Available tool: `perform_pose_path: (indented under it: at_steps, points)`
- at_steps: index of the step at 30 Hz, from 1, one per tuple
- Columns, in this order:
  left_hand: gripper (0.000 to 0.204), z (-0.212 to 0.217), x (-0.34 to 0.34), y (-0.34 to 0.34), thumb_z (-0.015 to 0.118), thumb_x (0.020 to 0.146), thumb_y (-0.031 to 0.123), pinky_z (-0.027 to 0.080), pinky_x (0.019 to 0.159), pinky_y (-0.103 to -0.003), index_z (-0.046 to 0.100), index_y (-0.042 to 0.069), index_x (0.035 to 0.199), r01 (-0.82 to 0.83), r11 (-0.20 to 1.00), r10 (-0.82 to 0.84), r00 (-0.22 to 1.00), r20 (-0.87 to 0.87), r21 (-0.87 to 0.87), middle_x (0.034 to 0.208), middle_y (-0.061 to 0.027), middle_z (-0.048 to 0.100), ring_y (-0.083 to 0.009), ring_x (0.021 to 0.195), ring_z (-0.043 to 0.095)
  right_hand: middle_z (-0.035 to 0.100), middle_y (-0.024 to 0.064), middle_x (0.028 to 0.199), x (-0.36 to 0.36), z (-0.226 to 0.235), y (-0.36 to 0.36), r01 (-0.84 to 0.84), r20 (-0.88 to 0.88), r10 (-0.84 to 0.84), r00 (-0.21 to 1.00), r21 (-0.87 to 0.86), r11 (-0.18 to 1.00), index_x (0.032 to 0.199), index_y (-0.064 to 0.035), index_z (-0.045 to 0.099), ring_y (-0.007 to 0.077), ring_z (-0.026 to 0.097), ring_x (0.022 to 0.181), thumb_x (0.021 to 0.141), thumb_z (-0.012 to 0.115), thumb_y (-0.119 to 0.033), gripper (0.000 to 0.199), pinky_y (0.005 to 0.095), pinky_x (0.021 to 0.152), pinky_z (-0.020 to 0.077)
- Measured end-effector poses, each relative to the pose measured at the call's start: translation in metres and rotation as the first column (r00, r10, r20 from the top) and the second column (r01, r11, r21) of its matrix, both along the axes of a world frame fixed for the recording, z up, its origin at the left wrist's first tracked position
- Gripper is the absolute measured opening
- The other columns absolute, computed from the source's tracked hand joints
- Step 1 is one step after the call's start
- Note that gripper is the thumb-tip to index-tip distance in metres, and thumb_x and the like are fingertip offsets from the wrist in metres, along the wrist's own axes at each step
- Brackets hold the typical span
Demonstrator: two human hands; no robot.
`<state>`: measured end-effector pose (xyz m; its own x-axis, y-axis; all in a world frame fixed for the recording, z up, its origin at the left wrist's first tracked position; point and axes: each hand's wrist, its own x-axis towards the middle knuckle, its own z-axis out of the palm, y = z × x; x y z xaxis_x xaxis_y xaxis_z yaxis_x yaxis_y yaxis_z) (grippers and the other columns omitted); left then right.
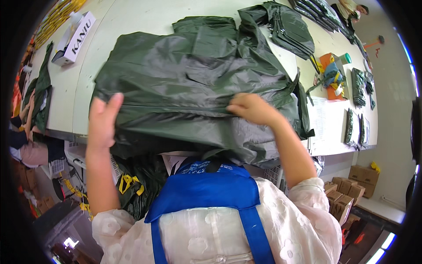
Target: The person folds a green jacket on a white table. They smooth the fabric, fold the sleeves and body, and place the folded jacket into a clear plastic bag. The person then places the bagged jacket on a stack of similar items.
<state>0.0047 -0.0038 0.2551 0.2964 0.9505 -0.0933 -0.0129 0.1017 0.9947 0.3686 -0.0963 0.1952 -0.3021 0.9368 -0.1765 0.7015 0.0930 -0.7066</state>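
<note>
A dark green, shiny raincoat (176, 88) lies spread across the table before me, its near side hanging over the edge. A straight front seam, apparently a zip line (158, 108), runs across it from left to right. At the raincoat's left edge is my left hand (102, 123), thumb up and fingers curled at the fabric; their tips are hidden. My right hand (255, 108) is closed in a pinch on the front seam, right of the middle. Whatever small part sits between those fingers is hidden.
Folded dark green garments (290, 33) are stacked at the back right. An orange box (336, 79) with small items and packed bags (358, 88) stand on the right. A white box (77, 42) is at the left. Another person's arm (30, 110) works at far left. Cartons (343, 204) sit lower right.
</note>
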Motion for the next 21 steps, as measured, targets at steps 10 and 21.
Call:
perform_pose_path:
  at_steps: [10,21]
  points:
    - [0.042,-0.031,-0.075,0.080,0.053,0.094,0.015,0.046,0.095,-0.036,0.044,0.000,0.132,0.068,0.989,-0.071,0.997,-0.025,-0.130,0.126,-0.0113,0.056,-0.0206,0.112,0.057,0.059,0.0082,0.064,0.236,-0.018,-0.137,0.614,0.437,-0.468,0.768,-0.295,0.732,0.083,0.0020,0.065,0.0169,0.055,0.061,0.089,0.060,-0.026,0.029,0.0339,0.063,0.0456]
    - [0.058,-0.191,-0.159,0.097,0.074,0.077,0.027,0.044,0.091,-0.041,0.051,-0.005,0.120,-0.371,0.874,0.405,0.199,-0.892,0.314,0.112,-0.0207,0.060,-0.0322,0.105,0.057,0.066,0.0184,0.104,0.183,-0.094,-0.140,0.766,-0.041,-0.813,0.581,-0.310,0.563,0.119,0.0029,0.053,0.0247,0.063,0.093,0.086,0.066,-0.022,0.042,0.0356,0.082,0.0495]
